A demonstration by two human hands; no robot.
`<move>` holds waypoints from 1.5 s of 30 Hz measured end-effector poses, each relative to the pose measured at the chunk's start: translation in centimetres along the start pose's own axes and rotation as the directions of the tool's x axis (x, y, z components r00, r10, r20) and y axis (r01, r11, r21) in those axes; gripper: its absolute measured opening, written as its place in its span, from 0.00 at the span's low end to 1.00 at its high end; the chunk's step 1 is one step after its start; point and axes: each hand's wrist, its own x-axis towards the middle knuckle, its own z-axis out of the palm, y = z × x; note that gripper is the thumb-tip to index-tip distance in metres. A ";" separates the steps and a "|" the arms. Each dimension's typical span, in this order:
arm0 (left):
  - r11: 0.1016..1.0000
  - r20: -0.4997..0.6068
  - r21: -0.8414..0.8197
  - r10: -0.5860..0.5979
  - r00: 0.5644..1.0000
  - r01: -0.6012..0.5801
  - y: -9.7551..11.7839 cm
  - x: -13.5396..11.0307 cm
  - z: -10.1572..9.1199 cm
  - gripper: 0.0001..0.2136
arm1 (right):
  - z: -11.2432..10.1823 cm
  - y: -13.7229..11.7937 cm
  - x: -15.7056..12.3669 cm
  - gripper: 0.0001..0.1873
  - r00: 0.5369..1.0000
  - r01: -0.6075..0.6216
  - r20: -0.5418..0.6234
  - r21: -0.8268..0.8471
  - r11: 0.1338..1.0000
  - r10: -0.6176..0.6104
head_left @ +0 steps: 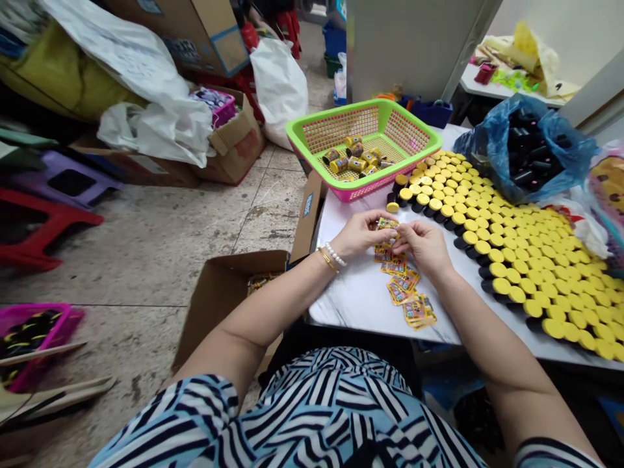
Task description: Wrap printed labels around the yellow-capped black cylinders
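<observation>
Hands: the left hand (361, 234) and the right hand (423, 246) are raised just above the table, with their fingertips meeting. Both pinch one small printed label (388, 223), and neither hand is open.

Held label: it sits between the hands, at the upper end of the loose row of labels.

Loose labels: a row of yellow printed labels (405, 286) lies flat on the white marble-patterned table (346, 296), overlapping in places. Its long axis runs from under the hands toward the table's near edge, slanting to the person's right.

Nearer hand: the right hand and forearm lie closer to the row's far end; the left wrist, with a gold bangle (327, 260) and a pearl bracelet (336, 254), sits on the other side.

Right of the hands: rows of black bottles with yellow caps (511, 260) cover the table, and a blue plastic bag (487, 146) holds black bottles.

Ahead: a green and pink basket (336, 112) holds cylindrical containers with yellow labels (349, 156).

Below left: an open cardboard box (229, 292) stands on the tiled floor.
</observation>
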 end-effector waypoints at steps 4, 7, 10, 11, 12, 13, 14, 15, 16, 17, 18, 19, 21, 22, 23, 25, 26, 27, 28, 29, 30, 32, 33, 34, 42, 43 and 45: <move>0.984 0.012 -0.148 -0.098 0.995 0.099 0.0 0.0 0.1 0.25 | -1.1 -1.4 -0.1 0.24 0.995 0.046 0.094 -0.041 0.998 -0.042; 0.974 -0.018 -0.195 -0.123 0.992 0.117 0.0 0.0 0.2 0.27 | -2.0 -2.3 -0.1 0.24 0.971 0.183 0.169 -0.086 0.979 -0.167; 0.971 0.053 -0.173 -0.158 0.986 0.165 0.0 -0.1 0.5 0.25 | -2.1 -2.3 -0.2 0.18 0.934 0.308 0.236 -0.145 0.940 -0.270; 0.967 0.079 -0.172 -0.175 0.981 0.186 0.0 -0.2 0.6 0.24 | -1.9 -2.1 -0.2 0.14 0.923 0.345 0.232 -0.151 0.926 -0.306; 0.963 0.099 -0.179 -0.188 0.977 0.204 0.1 -0.3 0.7 0.23 | -1.8 -1.9 -0.2 0.11 0.916 0.372 0.215 -0.149 0.916 -0.337; 0.957 0.114 -0.192 -0.197 0.974 0.216 0.3 -0.4 0.7 0.22 | -1.6 -1.6 -0.3 0.09 0.913 0.391 0.185 -0.137 0.910 -0.364; 0.952 0.127 -0.208 -0.202 0.971 0.225 0.5 -0.4 0.7 0.22 | -1.5 -1.4 -0.2 0.08 0.913 0.398 0.151 -0.120 0.909 -0.379; 0.947 0.140 -0.223 -0.203 0.969 0.231 0.6 -0.5 0.7 0.21 | -1.4 -1.3 -0.2 0.08 0.914 0.399 0.116 -0.097 0.912 -0.387; 0.943 0.151 -0.236 -0.204 0.967 0.236 0.8 -0.5 0.6 0.21 | -1.4 -1.2 -0.2 0.08 0.918 0.394 0.086 -0.072 0.916 -0.388; 0.938 0.162 -0.244 -0.209 0.964 0.244 1.0 -0.6 0.5 0.20 | -1.4 -1.1 -0.2 0.08 0.922 0.383 0.068 -0.048 0.922 -0.380; 0.935 0.168 -0.245 -0.220 0.961 0.257 1.0 -0.6 0.5 0.20 | -1.5 -1.2 -0.2 0.09 0.929 0.368 0.065 -0.029 0.930 -0.365; 0.932 0.172 -0.238 -0.238 0.956 0.275 1.1 -0.5 0.4 0.20 | -1.5 -1.2 -0.2 0.10 0.935 0.348 0.079 -0.021 0.937 -0.346; 0.925 0.165 -0.213 -0.283 0.945 0.315 1.0 -0.4 0.4 0.21 | -1.5 -1.3 -0.3 0.13 0.939 0.324 0.135 -0.046 0.945 -0.315; 0.922 0.158 -0.200 -0.305 0.939 0.333 0.9 -0.4 0.4 0.23 | -1.5 -1.3 -0.4 0.14 0.935 0.332 0.156 -0.064 0.941 -0.319; 0.918 0.151 -0.191 -0.322 0.935 0.347 0.8 -0.3 0.4 0.25 | -1.4 -1.3 -0.5 0.13 0.927 0.354 0.163 -0.076 0.932 -0.339; 0.910 0.151 -0.198 -0.338 0.929 0.363 0.7 -0.2 0.3 0.26 | -1.3 -1.1 -0.5 0.09 0.908 0.406 0.139 -0.072 0.911 -0.394; 0.907 0.154 -0.214 -0.337 0.929 0.364 0.7 -0.2 0.3 0.26 | -1.2 -1.0 -0.5 0.08 0.903 0.421 0.114 -0.056 0.905 -0.414; 0.903 0.155 -0.231 -0.333 0.930 0.362 0.8 -0.2 0.3 0.25 | -1.2 -0.8 -0.5 0.08 0.902 0.427 0.086 -0.039 0.904 -0.422; 0.900 0.150 -0.248 -0.330 0.932 0.358 0.9 -0.2 0.3 0.24 | -1.2 -0.8 -0.5 0.08 0.905 0.422 0.067 -0.028 0.906 -0.420; 0.898 0.140 -0.256 -0.331 0.933 0.357 1.0 -0.2 0.3 0.23 | -1.2 -0.7 -0.4 0.09 0.911 0.411 0.062 -0.025 0.911 -0.409; 0.899 0.125 -0.255 -0.336 0.934 0.357 1.1 -0.3 0.3 0.23 | -1.2 -0.8 -0.4 0.09 0.916 0.396 0.074 -0.030 0.918 -0.393; 0.902 0.094 -0.238 -0.347 0.933 0.360 1.3 -0.3 0.5 0.24 | -1.2 -1.0 -0.5 0.12 0.921 0.375 0.141 -0.074 0.924 -0.362; 0.903 0.085 -0.229 -0.352 0.932 0.362 1.3 -0.3 0.6 0.24 | -1.1 -1.2 -0.6 0.13 0.915 0.385 0.173 -0.106 0.917 -0.364; 0.904 0.079 -0.221 -0.357 0.931 0.365 1.3 -0.3 0.7 0.25 | -1.0 -1.3 -0.7 0.13 0.903 0.412 0.192 -0.136 0.901 -0.384; 0.883 0.121 -0.224 -0.395 0.911 0.413 0.7 0.0 0.5 0.27 | -0.5 -1.4 -1.5 0.06 0.867 0.498 0.145 -0.206 0.842 -0.477; 0.882 0.133 -0.235 -0.387 0.912 0.409 0.6 0.0 0.4 0.27 | -0.6 -1.5 -1.4 0.08 0.872 0.489 0.158 -0.229 0.842 -0.464; 0.885 0.136 -0.239 -0.377 0.916 0.400 0.6 0.1 0.2 0.26 | -0.7 -1.8 -1.3 0.11 0.860 0.510 0.201 -0.304 0.805 -0.469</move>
